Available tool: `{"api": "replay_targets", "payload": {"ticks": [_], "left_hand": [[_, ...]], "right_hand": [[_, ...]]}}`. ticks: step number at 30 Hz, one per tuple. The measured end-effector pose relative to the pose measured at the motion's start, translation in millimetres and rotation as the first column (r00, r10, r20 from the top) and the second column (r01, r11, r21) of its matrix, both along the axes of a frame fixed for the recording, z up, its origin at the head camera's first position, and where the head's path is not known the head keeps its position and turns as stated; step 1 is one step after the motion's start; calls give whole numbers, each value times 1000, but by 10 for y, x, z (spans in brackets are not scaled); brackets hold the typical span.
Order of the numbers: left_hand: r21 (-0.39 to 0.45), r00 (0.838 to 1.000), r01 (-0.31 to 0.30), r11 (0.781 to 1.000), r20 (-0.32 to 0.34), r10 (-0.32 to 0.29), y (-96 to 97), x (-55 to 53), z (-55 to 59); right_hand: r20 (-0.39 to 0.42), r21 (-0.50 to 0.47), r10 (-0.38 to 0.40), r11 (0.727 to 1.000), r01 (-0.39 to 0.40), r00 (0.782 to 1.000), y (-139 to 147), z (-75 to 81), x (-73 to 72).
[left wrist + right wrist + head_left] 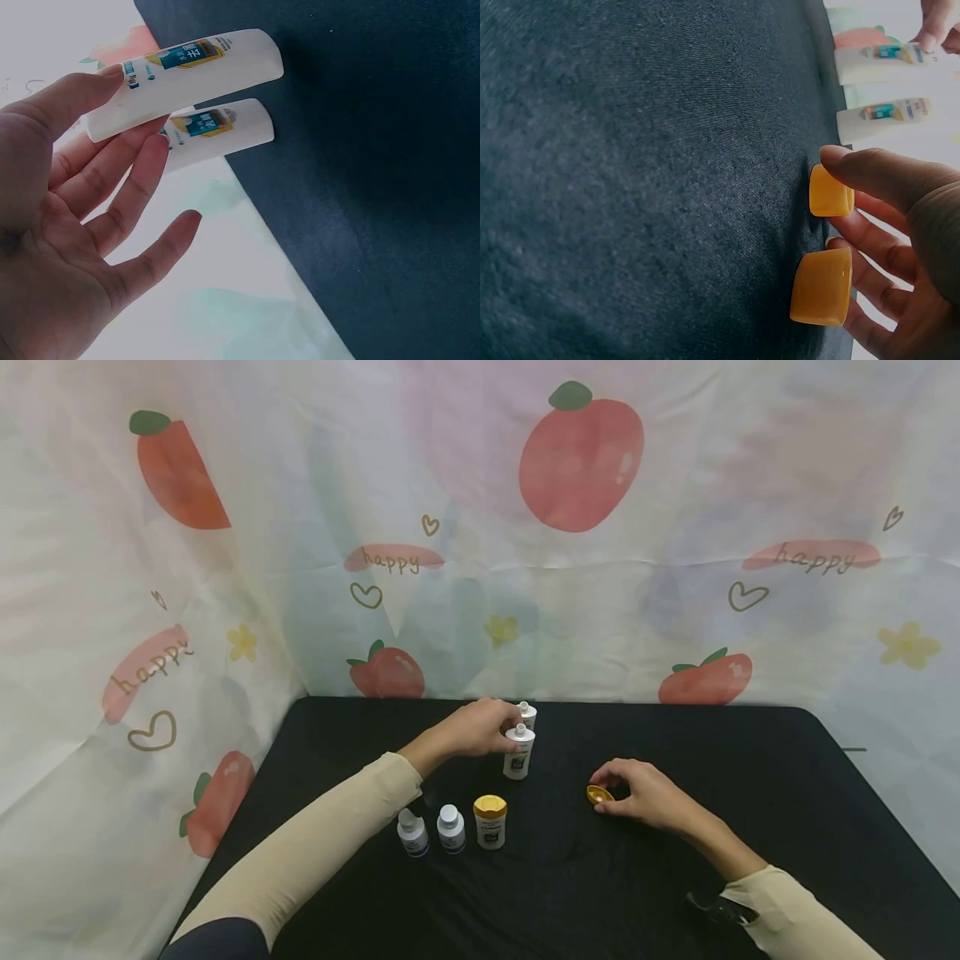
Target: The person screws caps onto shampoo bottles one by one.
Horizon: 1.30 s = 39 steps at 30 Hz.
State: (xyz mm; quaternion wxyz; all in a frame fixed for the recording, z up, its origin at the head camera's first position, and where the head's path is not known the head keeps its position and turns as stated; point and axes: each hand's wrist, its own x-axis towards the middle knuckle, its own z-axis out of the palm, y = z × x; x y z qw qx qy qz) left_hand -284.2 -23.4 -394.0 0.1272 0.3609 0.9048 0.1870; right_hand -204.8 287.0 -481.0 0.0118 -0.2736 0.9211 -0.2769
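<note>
My left hand [480, 727] pinches a white flat bottle [517, 762] near its top, thumb on the label side and fingers behind. This bottle has an open neck without a cap. Close behind it stands a second uncapped white bottle [529, 715], partly covered by the hand; both labels show in the left wrist view. Over on the right, my right hand [645, 793] holds a small yellow cap [831, 191] between thumb and fingers, low at the black table. A second yellow cap [821, 289] stands beside its other fingers in the right wrist view.
Nearer on the black table [555, 893] stand two small white bottles, one grey-topped [412, 833] and one white-capped [452, 829]. Next to them is a white bottle with a yellow cap [491, 822]. A printed cloth [465, 610] hangs behind and at the left.
</note>
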Motion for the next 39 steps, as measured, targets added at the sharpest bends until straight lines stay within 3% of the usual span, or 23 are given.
{"api": "replay_targets", "payload": {"ticks": [8,17,22,29,39], "left_hand": [[78,999,1,997,42,-4,-72,14,60],[216,993,-65,974,107,43,-213,36,137],[289,989,-115,950,122,82,-303,66,163],[393,990,-131,910,105,98,-411,116,199],[539,989,-144,830,110,101,-500,230,285]], "right_hand": [[-6,37,-12,999,12,1000,-3,13,3],[-23,-8,-42,999,41,999,-5,73,24],[-36,-46,-31,999,29,999,-11,105,23],[-16,-69,-30,997,29,999,-18,133,23],[-91,-116,-27,993,16,996,-50,220,28]]}}
